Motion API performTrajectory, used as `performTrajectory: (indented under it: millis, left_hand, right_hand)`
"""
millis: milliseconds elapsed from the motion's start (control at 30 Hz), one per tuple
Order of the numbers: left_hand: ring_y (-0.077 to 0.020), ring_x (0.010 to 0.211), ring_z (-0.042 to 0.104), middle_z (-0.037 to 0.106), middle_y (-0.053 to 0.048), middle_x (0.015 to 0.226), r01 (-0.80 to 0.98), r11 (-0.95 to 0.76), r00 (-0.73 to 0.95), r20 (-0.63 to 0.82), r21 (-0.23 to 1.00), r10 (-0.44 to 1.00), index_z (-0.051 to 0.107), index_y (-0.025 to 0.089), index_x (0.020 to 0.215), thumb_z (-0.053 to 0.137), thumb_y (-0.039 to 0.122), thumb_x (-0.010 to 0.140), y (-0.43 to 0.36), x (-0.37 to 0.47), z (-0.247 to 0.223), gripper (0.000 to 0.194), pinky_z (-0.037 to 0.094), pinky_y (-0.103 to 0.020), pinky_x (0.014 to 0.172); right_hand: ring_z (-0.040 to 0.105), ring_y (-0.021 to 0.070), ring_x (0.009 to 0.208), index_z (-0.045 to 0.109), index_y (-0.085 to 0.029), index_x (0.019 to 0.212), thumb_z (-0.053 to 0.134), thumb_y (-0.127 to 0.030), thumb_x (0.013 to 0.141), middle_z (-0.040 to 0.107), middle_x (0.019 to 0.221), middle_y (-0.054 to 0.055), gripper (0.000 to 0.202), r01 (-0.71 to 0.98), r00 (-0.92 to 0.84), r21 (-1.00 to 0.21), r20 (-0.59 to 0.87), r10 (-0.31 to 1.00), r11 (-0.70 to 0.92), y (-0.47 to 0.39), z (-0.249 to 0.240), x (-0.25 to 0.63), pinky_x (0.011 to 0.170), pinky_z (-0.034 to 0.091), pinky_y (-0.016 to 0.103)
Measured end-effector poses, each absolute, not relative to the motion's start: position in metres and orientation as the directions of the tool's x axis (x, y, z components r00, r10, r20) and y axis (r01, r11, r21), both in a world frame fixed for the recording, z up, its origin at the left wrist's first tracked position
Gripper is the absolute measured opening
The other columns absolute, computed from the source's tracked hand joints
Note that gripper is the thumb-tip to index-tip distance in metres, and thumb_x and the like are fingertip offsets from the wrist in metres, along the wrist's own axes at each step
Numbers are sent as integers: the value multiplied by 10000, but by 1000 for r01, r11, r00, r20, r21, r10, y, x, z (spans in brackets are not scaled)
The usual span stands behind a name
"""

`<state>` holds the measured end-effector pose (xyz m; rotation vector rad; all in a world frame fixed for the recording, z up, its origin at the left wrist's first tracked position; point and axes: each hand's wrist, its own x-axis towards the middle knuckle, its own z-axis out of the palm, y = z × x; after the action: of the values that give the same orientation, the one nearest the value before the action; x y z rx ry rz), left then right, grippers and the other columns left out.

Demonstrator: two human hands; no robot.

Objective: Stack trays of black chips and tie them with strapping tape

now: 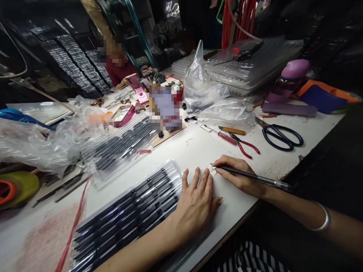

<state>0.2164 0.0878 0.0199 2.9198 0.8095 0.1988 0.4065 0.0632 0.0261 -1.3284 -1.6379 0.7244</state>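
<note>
My right hand (239,175) is closed around a slim black pen (255,176), its tip over a small scrap of paper (212,170) that bears dark marks. My left hand (197,196) lies spread with the palm down, its fingertips at the left edge of the scrap. Under and beside that hand is a clear plastic tray (172,168) holding several long black strips (133,211). The tray lies along the table's near side.
Red-handled pliers (245,145), a screwdriver (227,138), a yellow cutter (232,130) and dark-handled scissors (280,136) lie beyond my right hand. A second tray of black strips (121,143) sits further left. Plastic bags (207,90) and a purple bottle (289,79) stand behind. A person (119,71) sits across.
</note>
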Motion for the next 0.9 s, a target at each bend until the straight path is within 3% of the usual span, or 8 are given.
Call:
performTrajectory:
  millis: [167,367,500,600,767,900]
  left_hand:
    - [-324,1302,330,421,-96,1402,513,-846,848,65,146,526,399,114,1337,244,463,939,87,217,23,551,201,-567,1062]
    - [-331,1289,350,422,-108,1399,514,-846,848,68,139,526,440,108,1307,240,458,939,89,218,24,546,229,-582,1048]
    - [-330,1283,359,426,-114,1395,507,-849,851,73,147,521,443,102,1307,240,459,938,90,218,23,551,242,-585,1042]
    - [-333,1285,353,416,-116,1402,497,-855,857,73,147,511,429,98,1317,236,455,939,90,216,24,555,244,-584,1041]
    - [-331,1289,344,412,-106,1407,490,-861,862,72,137,502,422,104,1321,233,452,941,90,216,25,550,243,-576,1042]
    - [-326,1281,357,418,-103,1404,491,-862,860,87,128,503,439,107,1308,234,448,942,91,218,22,541,245,-567,1039]
  right_hand:
    - [568,151,793,582,-180,983,497,-189,873,598,873,31,139,437,-50,-859,272,961,266,62,24,406,712,453,266]
    - [545,126,674,534,-179,881,539,-212,845,568,751,1,49,349,74,-921,211,975,173,64,30,411,598,440,230]
    - [555,132,729,535,-173,885,556,-205,827,581,782,9,70,295,20,-943,164,986,151,67,34,411,660,445,239]
    - [541,128,667,530,-168,826,555,-221,818,578,711,2,59,273,-43,-956,103,994,111,71,32,410,609,430,241]
    - [419,90,471,483,-178,677,550,-256,808,503,528,-38,167,237,0,-971,31,1000,30,77,28,411,455,331,222]
    - [432,93,483,495,-177,657,561,-270,819,501,525,-33,199,268,76,-962,81,994,58,79,36,418,465,343,225]
